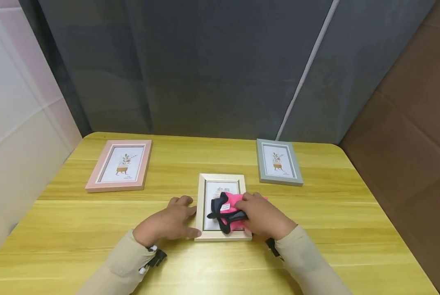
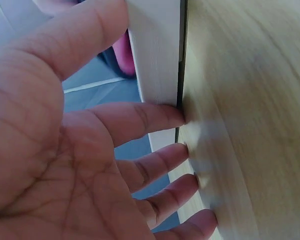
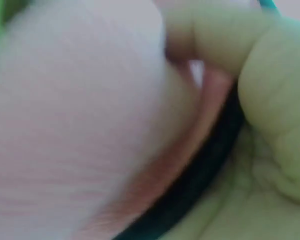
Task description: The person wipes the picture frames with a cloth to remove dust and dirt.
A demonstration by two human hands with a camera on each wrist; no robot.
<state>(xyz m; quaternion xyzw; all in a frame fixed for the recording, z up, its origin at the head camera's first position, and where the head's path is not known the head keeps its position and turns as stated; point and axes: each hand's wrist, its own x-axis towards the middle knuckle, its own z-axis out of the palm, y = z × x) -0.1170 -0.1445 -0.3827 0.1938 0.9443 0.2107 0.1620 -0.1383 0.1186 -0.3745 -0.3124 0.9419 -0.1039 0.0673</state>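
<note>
A cream picture frame [image 1: 221, 235] lies face up at the front middle of the table. My left hand [image 1: 172, 221] is at its left side, with thumb and index finger touching the frame's edge. In the left wrist view the fingers of that hand [image 2: 85, 130] are spread and nearly straight, fingertips down at the wood. My right hand [image 1: 264, 215] grips a bunched pink cloth [image 1: 234, 200] with black trim and a white label, over the frame's right half. The cloth hides part of the picture. The right wrist view is blurred, with the cloth [image 3: 90, 125] close to the lens.
A pink picture frame [image 1: 90, 185] lies at the back left of the yellow wood-grain table [image 1: 190, 153]. Toward the back right lies a grey-blue picture frame [image 1: 297, 172]. A dark curtain [image 1: 205, 73] hangs behind the table, and a brown cloth wall [image 1: 408, 102] stands to the right.
</note>
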